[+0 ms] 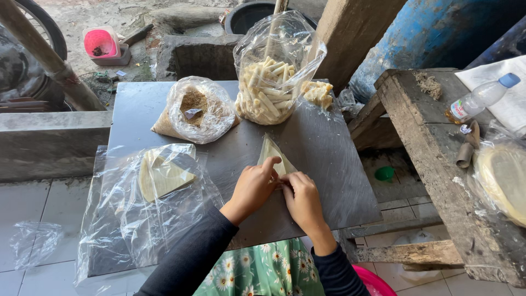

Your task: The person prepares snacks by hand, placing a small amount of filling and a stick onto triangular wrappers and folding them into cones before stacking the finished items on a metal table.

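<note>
On grey tabletop: left hand, right hand fingers pinch triangular wrapper, rolling stage seemingly; bag of finished rolls beyond, bag of crumbs beside.

Your left hand and right hand meet on a pale triangular wrapper lying on the grey surface, fingers pressing its lower edge. Beyond stand a bag of rolls and a bag of crumbs; more wrappers lie left.
</note>
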